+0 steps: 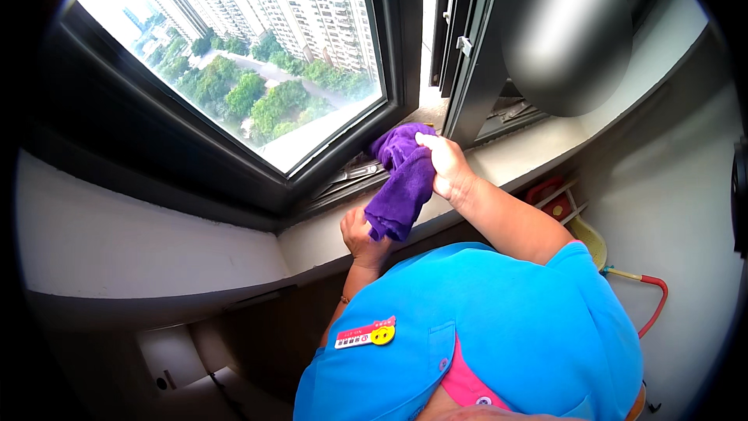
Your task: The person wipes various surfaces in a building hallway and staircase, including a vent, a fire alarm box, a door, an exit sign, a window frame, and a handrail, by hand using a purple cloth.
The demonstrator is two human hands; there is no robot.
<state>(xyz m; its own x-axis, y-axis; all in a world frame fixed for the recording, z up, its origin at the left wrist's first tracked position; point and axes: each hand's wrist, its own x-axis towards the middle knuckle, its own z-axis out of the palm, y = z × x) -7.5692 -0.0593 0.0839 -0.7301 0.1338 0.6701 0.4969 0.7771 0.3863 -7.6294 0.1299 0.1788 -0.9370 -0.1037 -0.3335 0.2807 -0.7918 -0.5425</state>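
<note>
A purple cloth point(401, 179) hangs bunched over the window track. My right hand point(448, 164) is closed on its upper right part, with the thumb on top. The cloth's far end lies against the corner of the window frame by the gap. Its loose near end falls over part of my left hand point(361, 234). That hand is at the sill's near edge with its fingers curled; the cloth covers some of them, and what they grip is hidden. Beside the cloth, a metal stay point(354, 174) shows in the dark window track point(331, 201).
The dark-framed window sash point(401, 31) stands tilted at the left, with buildings and trees beyond. On the right is another dark frame with a white catch point(465, 45). A pale sill point(538, 144) runs under both. A red-handled item point(654, 296) stands below, at the right wall.
</note>
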